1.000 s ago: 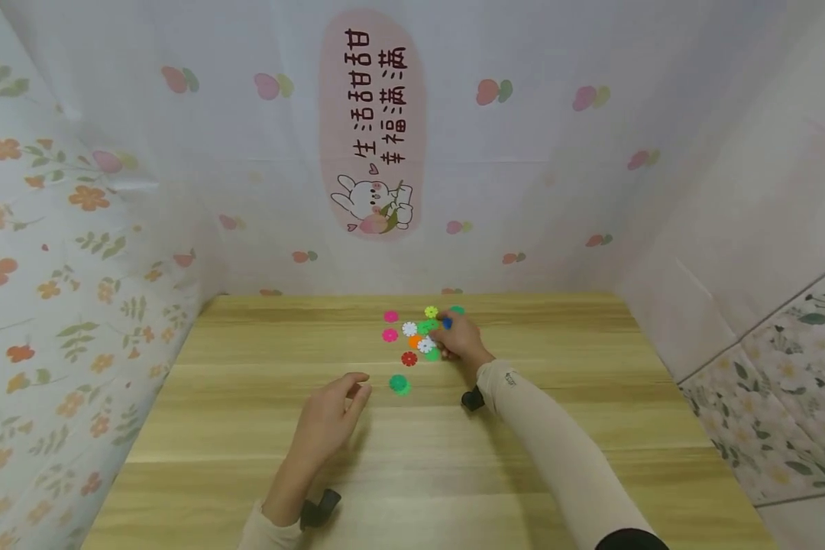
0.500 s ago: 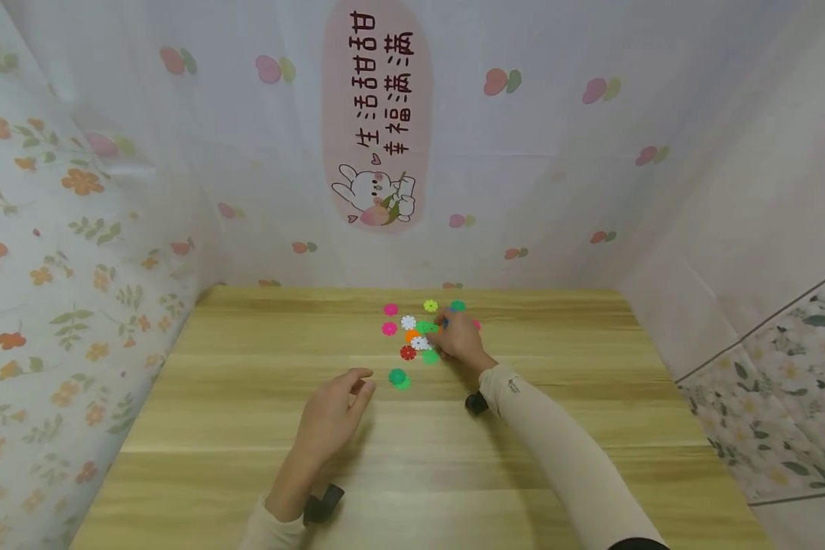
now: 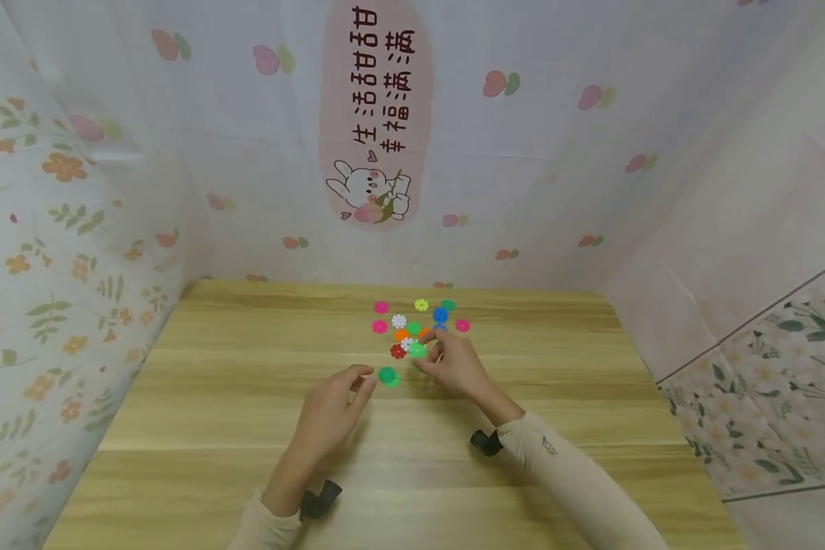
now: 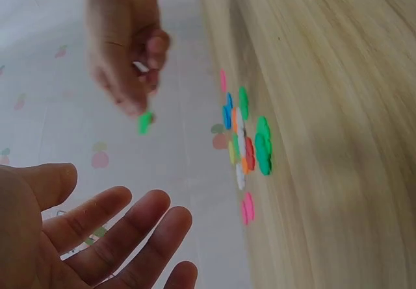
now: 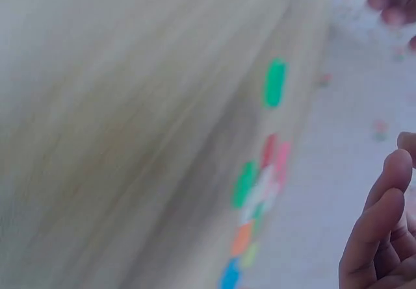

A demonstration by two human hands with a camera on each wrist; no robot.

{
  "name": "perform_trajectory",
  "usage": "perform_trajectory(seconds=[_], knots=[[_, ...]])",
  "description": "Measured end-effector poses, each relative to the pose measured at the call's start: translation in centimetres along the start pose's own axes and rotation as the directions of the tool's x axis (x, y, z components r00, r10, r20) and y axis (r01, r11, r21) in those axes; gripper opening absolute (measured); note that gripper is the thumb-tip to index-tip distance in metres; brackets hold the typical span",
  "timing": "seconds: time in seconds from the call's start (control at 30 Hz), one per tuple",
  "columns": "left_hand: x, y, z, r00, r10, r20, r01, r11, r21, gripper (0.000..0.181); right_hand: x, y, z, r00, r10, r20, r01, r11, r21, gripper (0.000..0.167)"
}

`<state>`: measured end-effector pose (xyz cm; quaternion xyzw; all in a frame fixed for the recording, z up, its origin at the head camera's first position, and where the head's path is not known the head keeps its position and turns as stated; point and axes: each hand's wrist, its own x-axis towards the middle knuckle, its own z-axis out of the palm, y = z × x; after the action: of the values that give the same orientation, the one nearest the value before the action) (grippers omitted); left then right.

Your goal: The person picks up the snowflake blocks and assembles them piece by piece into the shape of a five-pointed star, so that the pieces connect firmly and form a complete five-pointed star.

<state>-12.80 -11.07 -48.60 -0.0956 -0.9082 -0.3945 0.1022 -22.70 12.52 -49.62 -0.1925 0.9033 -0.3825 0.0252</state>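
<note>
My right hand [image 3: 459,368] is raised over the near right side of a group of small flower-shaped discs, pinching a green disc [image 3: 418,350] between thumb and fingertips. The left wrist view shows this green disc [image 4: 145,122] hanging at the tips of the right hand [image 4: 127,49], above the table. My left hand [image 3: 333,409] hovers left of two overlapping green discs [image 3: 388,375], its fingers loosely bent and holding nothing. In the left wrist view the left hand's fingers [image 4: 120,243] are spread. The right wrist view is blurred and shows no disc in the right hand [image 5: 383,230].
On the wooden table [image 3: 247,428] lie a red disc [image 3: 398,351], a yellow disc [image 3: 422,305], a blue disc [image 3: 440,315], a white disc [image 3: 399,321], an orange disc [image 3: 402,335] and several pink and green ones. A printed curtain [image 3: 247,191] stands behind the table.
My right hand has moved back toward me from the blue discs, uncovering them, and a green disc is now in its fingertips. The left hand has barely moved. The head view has shifted slightly.
</note>
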Motion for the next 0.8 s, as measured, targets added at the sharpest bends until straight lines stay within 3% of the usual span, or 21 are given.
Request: perform_trajectory(seconds=[0.13,0.37,0.53,0.8], knots=[[0.2,0.6,0.3,0.999,-0.010,0.045,0.012,0.998,-0.061,0.027,-2.3,-2.1,-0.3,0.988,-0.155,-0.015,0.154,0.987,-0.054,0.036],[0.4,1.6,0.6,0.990,0.002,0.142,0.030,0.974,-0.223,0.041,-4.9,-4.9,-0.2,0.925,-0.381,-0.005,0.375,0.912,-0.167,0.038],[0.4,1.9,0.7,0.983,0.031,0.179,0.027,0.949,-0.314,0.032,-5.4,-5.6,-0.2,0.885,-0.466,-0.012,0.452,0.865,-0.219,0.038],[0.6,2.0,0.9,0.975,0.064,0.212,0.033,0.906,-0.422,0.018,-5.4,-5.7,-0.2,0.843,-0.537,-0.023,0.517,0.823,-0.235,0.036]])
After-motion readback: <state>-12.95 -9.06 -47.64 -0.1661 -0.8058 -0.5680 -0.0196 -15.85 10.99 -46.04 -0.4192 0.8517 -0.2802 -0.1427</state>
